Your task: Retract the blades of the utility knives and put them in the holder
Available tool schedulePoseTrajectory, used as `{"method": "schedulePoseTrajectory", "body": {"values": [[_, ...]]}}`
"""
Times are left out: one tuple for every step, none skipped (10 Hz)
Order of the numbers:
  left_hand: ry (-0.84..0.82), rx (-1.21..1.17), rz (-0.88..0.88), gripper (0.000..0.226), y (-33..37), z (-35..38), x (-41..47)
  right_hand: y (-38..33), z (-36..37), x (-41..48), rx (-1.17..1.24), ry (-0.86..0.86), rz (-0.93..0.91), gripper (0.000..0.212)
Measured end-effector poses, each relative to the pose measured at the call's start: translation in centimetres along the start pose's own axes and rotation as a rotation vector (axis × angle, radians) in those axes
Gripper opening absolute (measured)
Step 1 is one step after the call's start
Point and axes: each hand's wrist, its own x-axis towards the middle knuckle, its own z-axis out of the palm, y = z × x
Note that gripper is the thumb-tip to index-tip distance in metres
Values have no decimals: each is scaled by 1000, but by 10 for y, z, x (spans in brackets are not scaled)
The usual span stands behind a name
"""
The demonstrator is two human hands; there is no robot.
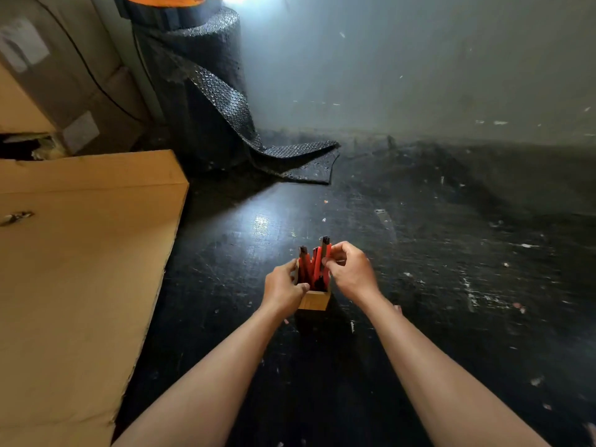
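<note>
A small square wooden holder (315,301) stands on the dark floor in the middle of the view. Several red utility knives (306,269) stick up out of it, dark ends upward. My left hand (282,290) grips the holder's left side, thumb across its front edge. My right hand (350,272) pinches the tallest red knife (323,253) at the holder's right side; its lower end sits inside the holder. Whether any blade is out cannot be made out.
A large flat cardboard sheet (80,269) covers the floor on the left. A tall roll of black bubble wrap (206,91) stands at the back with a loose end trailing on the floor. Cardboard boxes (48,75) are stacked at far left. A grey wall runs behind.
</note>
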Motion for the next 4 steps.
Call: {"method": "schedulePoseTrajectory", "body": {"values": [[12, 6, 13, 57, -7, 4, 2, 7, 7, 1, -57, -35, 32, 4], [11, -9, 11, 61, -11, 4, 5, 9, 8, -1, -107, -65, 64, 8], [9, -21, 28, 59, -11, 5, 4, 10, 7, -4, -89, -68, 77, 11], [11, -57, -4, 57, -14, 6, 4, 8, 3, -8, -59, -48, 85, 15]]}}
